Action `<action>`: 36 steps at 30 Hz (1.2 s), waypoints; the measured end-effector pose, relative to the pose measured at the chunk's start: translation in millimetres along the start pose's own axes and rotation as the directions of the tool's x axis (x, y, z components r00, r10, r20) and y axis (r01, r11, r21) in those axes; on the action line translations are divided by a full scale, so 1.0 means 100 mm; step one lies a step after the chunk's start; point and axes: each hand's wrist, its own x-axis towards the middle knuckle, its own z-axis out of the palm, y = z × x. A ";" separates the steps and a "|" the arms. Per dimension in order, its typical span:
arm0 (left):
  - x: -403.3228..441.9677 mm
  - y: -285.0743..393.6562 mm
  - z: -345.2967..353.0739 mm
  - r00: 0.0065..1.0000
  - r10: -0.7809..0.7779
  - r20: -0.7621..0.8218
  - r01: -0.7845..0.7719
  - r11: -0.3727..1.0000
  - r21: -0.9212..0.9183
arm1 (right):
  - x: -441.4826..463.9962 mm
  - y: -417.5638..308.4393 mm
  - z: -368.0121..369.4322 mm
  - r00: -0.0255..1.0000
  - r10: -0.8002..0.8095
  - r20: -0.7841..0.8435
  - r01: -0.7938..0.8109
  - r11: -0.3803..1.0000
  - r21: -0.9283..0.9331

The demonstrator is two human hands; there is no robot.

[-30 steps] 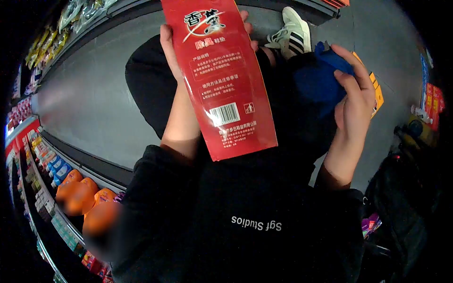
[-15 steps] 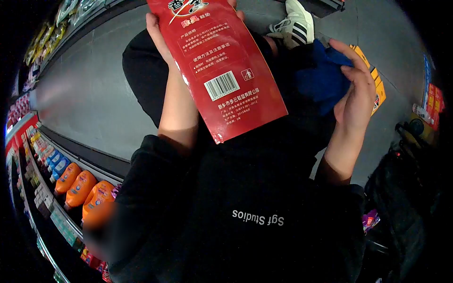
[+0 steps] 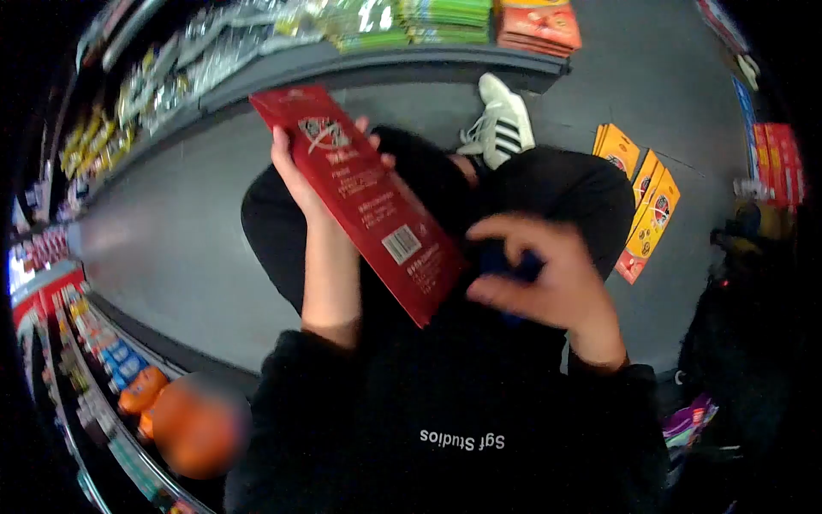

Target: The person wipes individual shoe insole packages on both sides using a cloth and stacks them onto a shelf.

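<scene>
A flat red package (image 3: pixel 364 193) with white print and a barcode is tilted in front of my body, its lower end toward my lap. My left hand (image 3: pixel 298 176) grips it near the upper part, thumb on one side and fingertips showing at the other edge. Close to the package's lower right edge is my right hand (image 3: pixel 548 274), blurred by motion, its fingers curled around a dark blue cloth (image 3: pixel 514 264). Much of the cloth is hidden by the fingers.
Yellow packages (image 3: pixel 655 201) lie fanned on the grey floor beyond my right knee. A shelf (image 3: pixel 342 70) with green, clear and orange packs runs across the top. Bottles (image 3: pixel 141 390) stand on the lower left shelves. My white shoe (image 3: pixel 499 124) and a dark bag at right also show.
My right hand has moved left with the blue cloth, close to the package. The package is tilted more and sits lower in view. The view has shifted, showing more shelf and the yellow packages.
</scene>
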 end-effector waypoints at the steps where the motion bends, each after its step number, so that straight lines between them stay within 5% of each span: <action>1: -0.03 -0.01 0.15 0.997 0.009 -0.082 -0.003 0.997 0.074 | -0.01 -0.03 0.09 0.994 -0.102 -0.040 0.100 0.993 -0.057; 2: -0.02 -0.05 0.27 0.999 0.001 -0.043 0.003 0.995 0.099 | -0.01 -0.04 0.19 0.976 -0.202 -0.075 0.192 0.974 -0.121; 4: -0.02 -0.12 0.45 0.987 0.104 -0.120 -0.061 0.947 0.314 | -0.02 -0.08 0.26 0.981 -0.196 0.013 0.194 0.958 -0.212; 10: -0.01 -0.33 0.85 0.994 0.103 -0.025 -0.076 0.860 0.504 | -0.14 -0.03 0.20 0.977 -0.193 -0.088 0.155 0.934 -0.323; 12: -0.06 -0.42 0.96 0.993 0.079 0.089 -0.114 0.837 0.535 | -0.21 0.14 0.12 0.910 -0.165 -0.381 0.152 0.986 -0.064; 16: -0.12 -0.52 0.95 0.903 -0.256 0.346 -0.071 0.705 0.705 | -0.26 0.44 -0.29 0.846 0.146 -0.512 0.140 0.866 0.479; 18: -0.17 -0.66 0.99 0.877 -0.301 0.374 -0.058 0.707 0.705 | -0.28 0.54 -0.56 0.856 0.182 -0.483 0.077 0.880 0.468; 21: -0.11 -0.74 1.11 0.857 -0.287 0.429 -0.166 0.634 0.756 | -0.08 0.63 -0.73 0.794 0.212 -0.570 0.228 0.765 0.602; 23: 0.02 -0.73 1.24 0.869 -0.259 0.421 -0.250 0.505 0.826 | 0.05 0.73 -0.91 0.780 0.145 -0.608 0.190 0.872 0.452; 24: 0.07 -0.71 1.38 0.921 -0.251 0.299 -0.164 0.446 0.880 | 0.12 0.79 -1.02 0.775 0.082 -0.626 0.163 0.932 0.324; 26: 0.38 -0.74 1.45 0.887 -0.106 0.449 -0.373 0.409 0.833 | 0.33 0.82 -1.29 0.781 0.033 -0.624 0.122 0.971 0.204; 28: 0.59 -0.74 1.61 0.888 -0.021 0.460 -0.415 0.395 0.819 | 0.56 0.87 -1.49 0.802 0.053 -0.595 -0.034 0.999 0.043; 30: 0.92 -0.77 1.59 0.850 0.123 0.512 -0.525 0.287 0.801 | 0.85 1.00 -1.64 0.822 -0.022 -0.569 0.002 0.999 -0.036; 31: 1.08 -0.78 1.59 0.802 0.179 0.570 -0.593 0.113 0.797 | 0.99 1.08 -1.72 0.833 -0.019 -0.554 -0.015 0.998 -0.056; 36: 1.62 -0.83 1.56 0.801 0.237 0.550 -0.558 -0.037 0.829 | 1.37 1.18 -1.88 0.874 -0.019 -0.486 -0.048 0.991 -0.125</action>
